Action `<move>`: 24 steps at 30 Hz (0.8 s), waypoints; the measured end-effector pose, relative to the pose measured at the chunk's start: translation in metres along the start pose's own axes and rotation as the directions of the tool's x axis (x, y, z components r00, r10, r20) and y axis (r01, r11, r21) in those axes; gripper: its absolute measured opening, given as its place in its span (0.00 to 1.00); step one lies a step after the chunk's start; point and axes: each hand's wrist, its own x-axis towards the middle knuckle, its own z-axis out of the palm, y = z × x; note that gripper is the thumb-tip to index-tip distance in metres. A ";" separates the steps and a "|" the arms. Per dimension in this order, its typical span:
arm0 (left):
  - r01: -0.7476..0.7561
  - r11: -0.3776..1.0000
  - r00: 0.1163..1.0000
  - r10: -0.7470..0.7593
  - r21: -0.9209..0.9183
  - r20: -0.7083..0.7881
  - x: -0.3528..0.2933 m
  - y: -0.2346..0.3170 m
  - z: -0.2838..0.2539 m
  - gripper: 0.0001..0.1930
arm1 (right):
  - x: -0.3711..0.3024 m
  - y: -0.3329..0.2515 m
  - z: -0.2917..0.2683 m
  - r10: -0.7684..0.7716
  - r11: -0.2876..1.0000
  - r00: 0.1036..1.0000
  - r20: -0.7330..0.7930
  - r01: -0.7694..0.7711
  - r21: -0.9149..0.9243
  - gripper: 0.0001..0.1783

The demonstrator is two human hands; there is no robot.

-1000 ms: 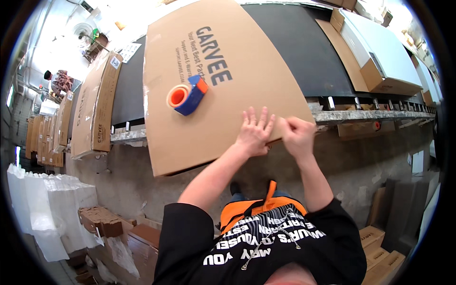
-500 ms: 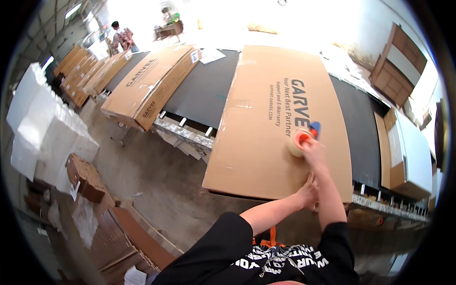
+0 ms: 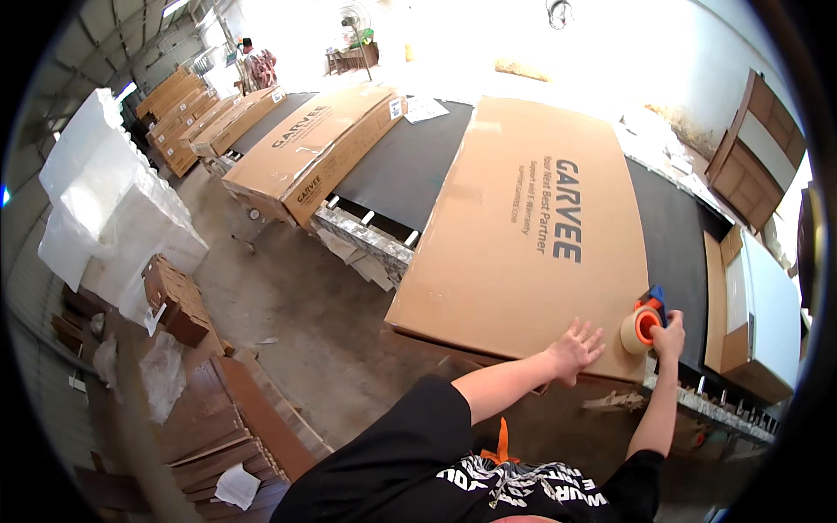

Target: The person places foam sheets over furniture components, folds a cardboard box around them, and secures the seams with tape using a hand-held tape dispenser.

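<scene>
A large flat cardboard carton (image 3: 497,253) with dark print lies on the conveyor in front of me. My left hand (image 3: 577,351) rests on its near edge, fingers spread, holding nothing. Closed around the handle of a tape dispenser (image 3: 647,321), my right hand (image 3: 670,337) is at the carton's near right corner. The dispenser has a blue and orange frame and carries a thick roll of pale tape, with the roll facing the carton's side. Whether a strip of tape runs from it cannot be made out.
The black conveyor belt (image 3: 667,235) runs left to right under the cartons. Another carton (image 3: 318,144) lies further left, and an open one with white panels (image 3: 758,305) is at the right. White foam sheets (image 3: 131,218) and brown boards (image 3: 227,427) stand at the left. A person (image 3: 260,68) is far off.
My right hand has carried the tape dispenser from the carton's top to the right and nearer, to its corner. My left hand has spread its fingers on the near edge. The view has shifted.
</scene>
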 end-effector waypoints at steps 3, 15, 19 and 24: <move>-0.088 0.989 0.996 0.087 -0.117 -0.013 0.001 -0.006 -0.012 0.49 | 0.033 0.075 0.027 -0.085 0.798 0.882 0.463 -0.218 0.562 0.25; 0.042 0.997 0.999 -0.041 0.067 -0.027 -0.018 -0.033 -0.028 0.48 | -0.017 -0.132 -0.098 -0.108 0.972 0.888 0.447 0.190 -0.142 0.29; 0.067 0.993 0.998 -0.065 0.093 -0.022 -0.021 -0.027 -0.029 0.46 | -0.050 -0.093 -0.066 -0.054 0.891 0.779 0.625 0.320 -0.321 0.23; 0.081 0.988 0.996 -0.075 0.130 -0.049 -0.035 -0.032 -0.021 0.46 | -0.144 -0.055 -0.088 -0.025 0.874 0.683 0.730 0.369 -0.315 0.22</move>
